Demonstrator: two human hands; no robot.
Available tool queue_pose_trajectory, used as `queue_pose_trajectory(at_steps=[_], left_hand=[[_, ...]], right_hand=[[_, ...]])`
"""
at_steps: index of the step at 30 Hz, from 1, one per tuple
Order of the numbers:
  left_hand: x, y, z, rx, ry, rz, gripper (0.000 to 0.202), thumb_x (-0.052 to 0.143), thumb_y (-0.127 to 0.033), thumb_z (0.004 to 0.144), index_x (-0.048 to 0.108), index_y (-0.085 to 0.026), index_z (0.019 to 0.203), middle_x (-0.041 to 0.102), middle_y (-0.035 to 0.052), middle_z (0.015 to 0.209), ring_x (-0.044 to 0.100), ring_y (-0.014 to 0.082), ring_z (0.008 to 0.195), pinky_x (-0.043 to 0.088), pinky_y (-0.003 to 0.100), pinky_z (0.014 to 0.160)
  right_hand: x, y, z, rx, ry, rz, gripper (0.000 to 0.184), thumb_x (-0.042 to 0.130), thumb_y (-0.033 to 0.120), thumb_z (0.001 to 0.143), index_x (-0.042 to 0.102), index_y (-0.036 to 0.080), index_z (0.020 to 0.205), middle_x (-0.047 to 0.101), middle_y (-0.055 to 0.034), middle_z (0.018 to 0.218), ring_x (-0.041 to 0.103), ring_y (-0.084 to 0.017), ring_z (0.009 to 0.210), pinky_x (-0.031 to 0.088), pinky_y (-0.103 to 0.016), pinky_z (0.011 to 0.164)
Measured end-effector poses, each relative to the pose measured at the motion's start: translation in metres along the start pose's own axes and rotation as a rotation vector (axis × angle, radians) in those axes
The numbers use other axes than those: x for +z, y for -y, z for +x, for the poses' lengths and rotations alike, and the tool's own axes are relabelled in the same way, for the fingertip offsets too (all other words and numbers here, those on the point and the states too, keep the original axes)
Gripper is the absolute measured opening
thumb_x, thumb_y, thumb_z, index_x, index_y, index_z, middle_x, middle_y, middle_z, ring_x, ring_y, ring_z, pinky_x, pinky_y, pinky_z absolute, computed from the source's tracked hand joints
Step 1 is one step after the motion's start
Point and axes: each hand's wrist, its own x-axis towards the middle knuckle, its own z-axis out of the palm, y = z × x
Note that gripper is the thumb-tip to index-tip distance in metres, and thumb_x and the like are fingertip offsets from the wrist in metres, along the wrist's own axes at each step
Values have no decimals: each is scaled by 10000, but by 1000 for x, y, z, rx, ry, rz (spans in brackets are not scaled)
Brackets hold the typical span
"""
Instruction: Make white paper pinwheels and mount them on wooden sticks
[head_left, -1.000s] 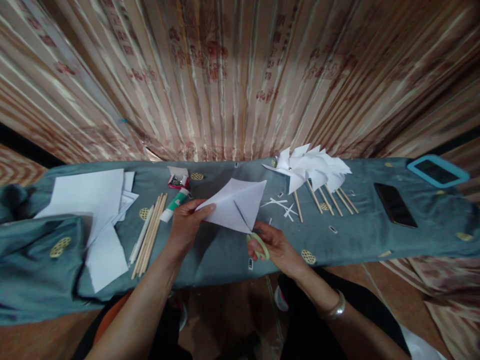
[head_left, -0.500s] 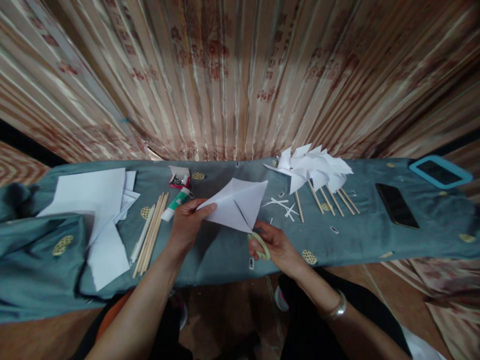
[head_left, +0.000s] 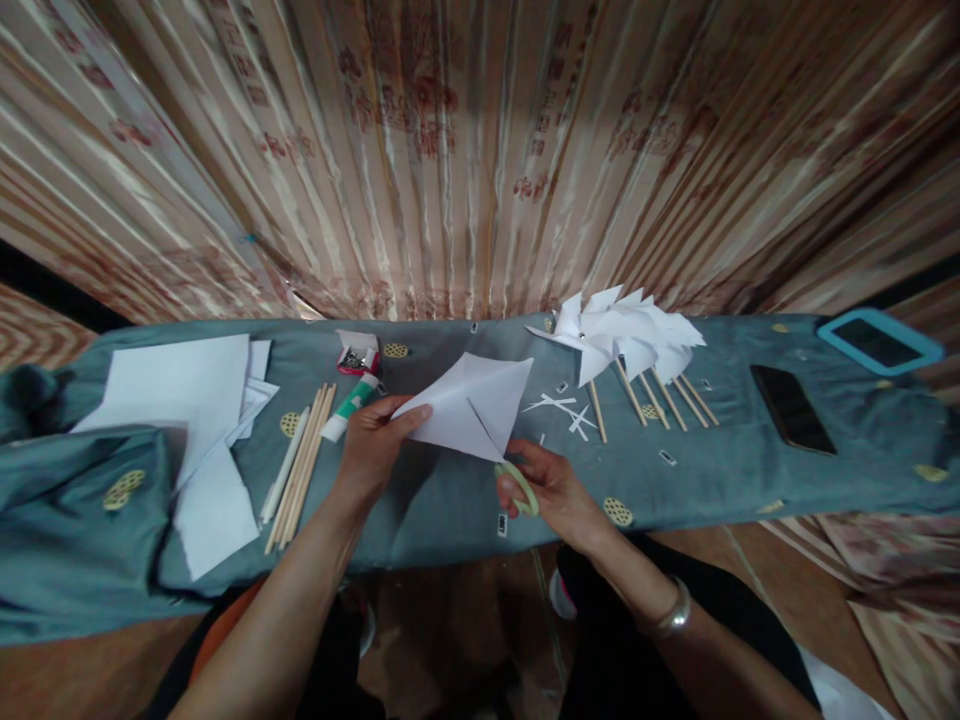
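My left hand (head_left: pixel 377 437) pinches the left corner of a white square of paper (head_left: pixel 450 405), thumb on top, and holds it up over the table. In my right hand (head_left: pixel 551 490) is a pair of scissors (head_left: pixel 527 490) with pale green handles, my fingers closed round the loops. A dark slanting line, a blade or a slit, runs from the sheet's near corner toward its middle; I cannot tell which. Beyond my right hand lie thin paper strips (head_left: pixel 577 422) and several white paper pinwheels (head_left: pixel 592 335) on wooden sticks.
On the green cloth-covered table (head_left: pixel 442 530), at left, are paper sheets (head_left: pixel 180 375), wooden sticks (head_left: pixel 307 465), a white pen (head_left: pixel 285 465), a glue stick (head_left: pixel 349 408) and a red box of small metal pins (head_left: pixel 358 355). A phone (head_left: pixel 791 408) and a blue-framed tablet (head_left: pixel 877 342) lie at right. A curtain hangs behind.
Almost nothing differs. The view has shifted very slightly; both hands keep the paper and scissors in nearly the same place.
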Motion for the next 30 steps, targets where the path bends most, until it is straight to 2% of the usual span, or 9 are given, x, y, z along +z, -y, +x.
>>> queue_pose_trajectory(at_steps=[9,12,16,19,21,23,26,28,30], left_hand=[[0,-1,0,1,-11,-16,297,846,-300,533,768,-148,776,709,33,716,608,167,645,470,294,656],[-5,-4,3,4,-46,-69,293,858,-286,507,763,-158,752,712,17,686,614,159,612,486,290,651],[-15,-13,6,7,-107,-108,317,879,-276,472,754,-160,739,720,15,673,622,159,595,508,284,643],[-21,-18,5,16,-126,-105,359,886,-298,462,753,-166,768,736,30,714,636,184,620,523,306,647],[-24,-17,3,7,-117,-93,376,890,-307,454,754,-163,773,737,35,718,641,188,627,521,309,653],[-24,-13,2,-24,-77,-56,373,893,-313,449,757,-151,756,734,44,708,643,186,623,512,303,648],[-20,-5,-3,-88,50,48,349,880,-332,470,764,-142,739,732,60,703,633,191,600,494,301,605],[-16,-1,-6,-116,153,129,322,863,-345,499,771,-152,740,727,60,689,620,191,579,475,295,576],[-11,1,-11,-129,238,195,289,849,-349,515,775,-166,727,720,55,671,608,186,570,458,285,564]], right_hand=[[-2,-5,-1,17,86,-52,554,755,607,652,565,178,947,657,12,649,576,-95,510,447,-218,479],[-7,-3,-5,42,147,-75,566,755,577,676,568,167,1018,651,24,646,570,-86,521,444,-214,504],[-26,8,-17,131,253,-115,626,775,516,685,568,168,1163,660,23,671,563,-84,539,460,-223,529],[-47,19,-26,193,264,-115,624,824,475,634,614,164,1133,651,20,672,574,-87,534,467,-222,520],[-58,26,-28,102,166,-126,579,833,466,624,654,156,1079,657,7,669,572,-93,534,467,-230,521],[-64,31,-27,-105,-75,-135,514,821,465,640,675,178,1041,679,-8,702,579,-107,552,477,-250,542],[-62,37,-21,-366,-388,-195,525,836,414,625,657,227,1081,725,-29,847,650,-167,729,521,-311,686],[-57,39,-17,-436,-450,-308,574,839,369,623,634,236,1142,734,-40,939,660,-196,837,515,-349,788],[-52,39,-13,-444,-424,-438,607,830,342,634,615,233,1192,733,-43,985,655,-198,865,496,-360,838]])
